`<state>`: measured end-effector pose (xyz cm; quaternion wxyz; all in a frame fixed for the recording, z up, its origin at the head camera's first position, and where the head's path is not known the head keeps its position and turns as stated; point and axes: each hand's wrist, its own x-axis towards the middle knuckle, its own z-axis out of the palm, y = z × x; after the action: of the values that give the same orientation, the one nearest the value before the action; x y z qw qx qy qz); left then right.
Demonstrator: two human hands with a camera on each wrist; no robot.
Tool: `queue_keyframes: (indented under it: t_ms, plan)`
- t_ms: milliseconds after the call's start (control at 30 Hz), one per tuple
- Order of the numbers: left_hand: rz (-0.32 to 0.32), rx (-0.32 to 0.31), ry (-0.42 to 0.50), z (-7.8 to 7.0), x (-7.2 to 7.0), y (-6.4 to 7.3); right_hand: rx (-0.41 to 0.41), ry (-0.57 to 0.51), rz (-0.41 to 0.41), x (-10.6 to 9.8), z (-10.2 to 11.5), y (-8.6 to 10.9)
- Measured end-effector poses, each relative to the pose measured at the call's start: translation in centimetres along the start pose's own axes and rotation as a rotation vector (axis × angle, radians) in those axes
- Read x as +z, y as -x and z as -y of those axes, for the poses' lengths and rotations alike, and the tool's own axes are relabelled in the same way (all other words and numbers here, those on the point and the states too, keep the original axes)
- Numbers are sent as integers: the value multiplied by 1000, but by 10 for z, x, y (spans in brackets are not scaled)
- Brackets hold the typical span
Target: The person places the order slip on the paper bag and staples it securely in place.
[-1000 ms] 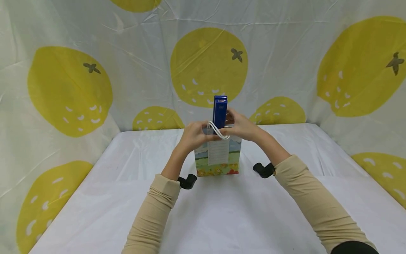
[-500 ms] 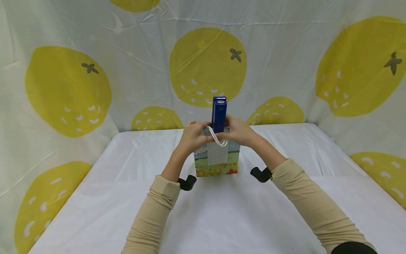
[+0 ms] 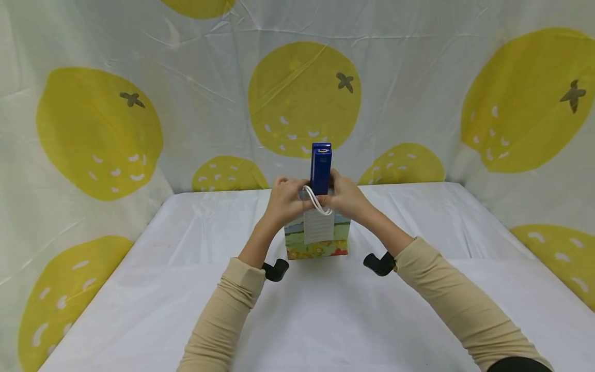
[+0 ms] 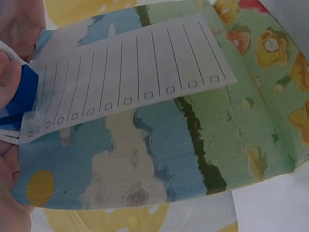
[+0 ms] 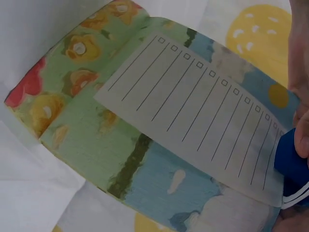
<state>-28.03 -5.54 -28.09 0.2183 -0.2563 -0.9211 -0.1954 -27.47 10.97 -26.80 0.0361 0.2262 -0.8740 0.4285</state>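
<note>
A blue stapler [image 3: 321,173] stands on end at the top of a paper gift bag [image 3: 341,240]. A lined checklist sheet [image 4: 140,67] lies against the bag's painted front, the stapler's lower end at its top edge. My left hand [image 3: 284,201] grips the bag's top edge on the left, thumb in front. My right hand [image 3: 349,197] holds the stapler's lower part, thumb in front and fingers behind. White cord handles [image 3: 317,201] loop over the front between my hands. The blue stapler end [image 5: 289,157] is partly hidden by fingers in the right wrist view.
The bag stands on a white-covered table [image 3: 316,320]. Behind and beside it hangs a white curtain [image 3: 200,93] printed with big yellow fruit. A black wrist mount [image 3: 276,269] sits on the left wrist and another mount [image 3: 379,263] on the right.
My right hand has moved slightly down and left, its fingers lower behind the stapler. The stapler's top has tipped a little towards me, and the cord loop hangs slightly lower.
</note>
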Motion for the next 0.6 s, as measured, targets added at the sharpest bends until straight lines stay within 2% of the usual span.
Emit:
queue_keyframes:
  t_ms: [167, 300, 467, 600]
  plan:
    - [-101, 24, -79, -6, 5, 2, -1, -28, -72, 4, -3, 2]
    - [-138, 40, -84, -8, 8, 2, -8, -1, -85, 5, -5, 3]
    - [-128, 46, -84, -6, 6, 1, 6, 30, -64, 2, -3, 2]
    - [-81, 32, -76, -5, 4, 1, 11, 33, -29, 0, -2, 1]
